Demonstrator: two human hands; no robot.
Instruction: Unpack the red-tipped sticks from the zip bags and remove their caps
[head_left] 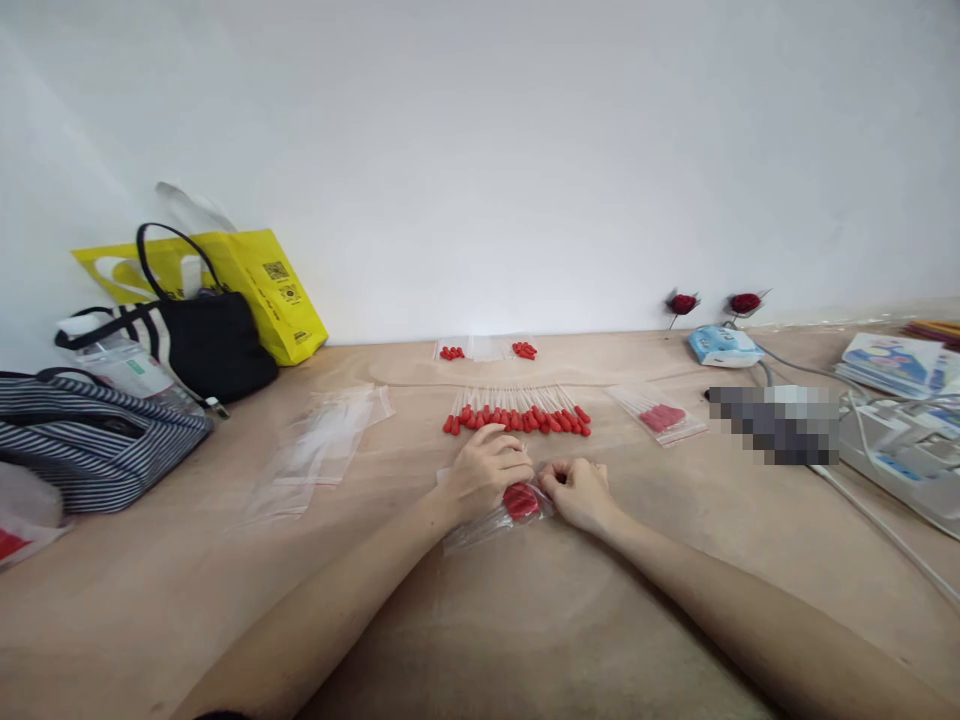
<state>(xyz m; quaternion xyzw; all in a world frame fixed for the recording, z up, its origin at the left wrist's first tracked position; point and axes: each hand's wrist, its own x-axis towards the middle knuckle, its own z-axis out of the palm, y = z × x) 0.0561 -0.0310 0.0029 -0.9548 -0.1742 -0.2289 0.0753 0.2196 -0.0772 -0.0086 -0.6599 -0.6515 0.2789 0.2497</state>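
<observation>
A clear zip bag with a red bundle in it lies on the table between my hands. My left hand rests over the bag's left part, fingers bent and pressed on the plastic. At the bag's right edge, my right hand is closed, thumb and fingertips pinching the plastic. Just beyond my hands a row of white sticks with red tips is laid out side by side, tips toward me. A filled bag of red tips lies to the right, and flat clear bags lie to the left.
Near the wall lies another clear bag with red tips. At left stand a yellow bag, a black handbag and a striped bag. To the right are a blue tissue pack, a power strip, cables and stacked packets.
</observation>
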